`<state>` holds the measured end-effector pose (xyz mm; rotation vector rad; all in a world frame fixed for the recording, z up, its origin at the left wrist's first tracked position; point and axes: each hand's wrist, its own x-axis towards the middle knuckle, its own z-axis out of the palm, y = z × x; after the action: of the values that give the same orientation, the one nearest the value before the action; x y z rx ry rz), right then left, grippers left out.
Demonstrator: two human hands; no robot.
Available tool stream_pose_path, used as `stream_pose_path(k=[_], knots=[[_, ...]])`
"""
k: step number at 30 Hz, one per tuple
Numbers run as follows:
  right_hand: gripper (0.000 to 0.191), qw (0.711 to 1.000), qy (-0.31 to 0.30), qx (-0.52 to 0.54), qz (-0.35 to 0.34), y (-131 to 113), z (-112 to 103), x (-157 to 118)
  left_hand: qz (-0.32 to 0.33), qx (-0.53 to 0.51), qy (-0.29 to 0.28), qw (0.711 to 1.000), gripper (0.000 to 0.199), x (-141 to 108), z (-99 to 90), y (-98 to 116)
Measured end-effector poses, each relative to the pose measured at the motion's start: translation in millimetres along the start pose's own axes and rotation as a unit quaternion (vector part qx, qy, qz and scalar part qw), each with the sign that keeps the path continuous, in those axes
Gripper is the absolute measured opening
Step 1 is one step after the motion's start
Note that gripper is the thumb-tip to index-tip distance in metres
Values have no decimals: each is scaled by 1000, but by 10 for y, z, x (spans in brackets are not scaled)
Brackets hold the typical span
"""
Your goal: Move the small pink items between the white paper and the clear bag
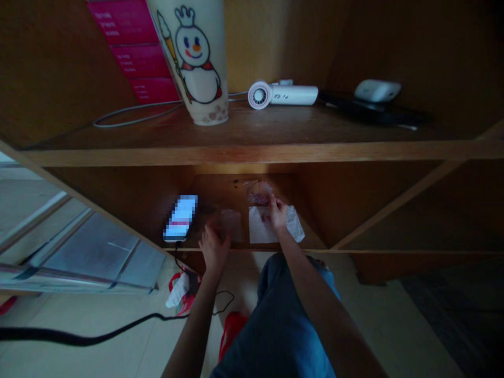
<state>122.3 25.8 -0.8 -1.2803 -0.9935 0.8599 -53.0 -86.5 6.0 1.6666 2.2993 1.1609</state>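
From the head camera, a person sat facing a wooden shelf unit, knees in blue jeans (pixel 275 320) poking out below it. The right hand (pixel 277 212) reached into the lower compartment, its fingers (pixel 272 200) bunched at the front of a crinkled packet (pixel 258 192); I couldn't tell whether they had hold of it. The packet lay at the back of the compartment, just behind a white sheet (pixel 260 227) that sat under that hand, with crumpled tissue (pixel 295 224) touching the sheet's right side. The left hand (pixel 214 248) hung at the compartment's front edge, half open and blurred, gripping nothing I could see, just beside a pale square of paper (pixel 231 224). Left of that lay a phone (pixel 181 218), its screen lit and pixelated, with a black cable (pixel 176 253) dropping over the edge.

The upper shelf (pixel 252 155) ran across above both hands. On it stood a tall cartoon cup (pixel 192 58), with a white fan (pixel 275 93) to its right, then a white case (pixel 377 90) on a dark flat object (pixel 366 109). Pink boxes (pixel 132 47) leaned behind the cup. Below, a red bag (pixel 232 331) sat on the tiled floor (pixel 118 336).
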Motion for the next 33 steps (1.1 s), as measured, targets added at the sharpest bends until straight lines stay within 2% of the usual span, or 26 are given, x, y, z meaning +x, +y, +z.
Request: stream_pose_path(k=[3, 7, 10, 13, 18, 21, 24, 29, 33], knots=[[44, 1000, -6, 2, 4, -4, 7, -27, 20, 106, 10, 994, 55, -9, -1, 18], [46, 999, -21, -27, -7, -28, 0, -55, 57, 140, -8, 989, 57, -6, 24, 114], [48, 999, -28, -45, -8, -29, -10, -60, 74, 173, -35, 982, 63, 24, 69, 212], [48, 999, -29, -40, 1, -15, -14, -57, 94, 191, -88, 973, 60, 105, 113, 254], [45, 999, -36, 13, 12, -3, -8, -57, 192, 168, -158, 954, 64, 353, 82, 155], [44, 999, -35, 23, 8, -8, -4, -59, 237, 166, -179, 940, 67, 499, 28, 77], [45, 999, -38, 28, 13, -4, 0, -58, 228, 165, -192, 940, 66, 591, 18, 34], [47, 999, -34, 12, 13, 31, 3, -46, 191, 146, -224, 945, 77, 679, 89, 23], [48, 999, -37, 7, 10, 58, -3, -36, 205, 102, -273, 934, 75, 755, 115, 58]])
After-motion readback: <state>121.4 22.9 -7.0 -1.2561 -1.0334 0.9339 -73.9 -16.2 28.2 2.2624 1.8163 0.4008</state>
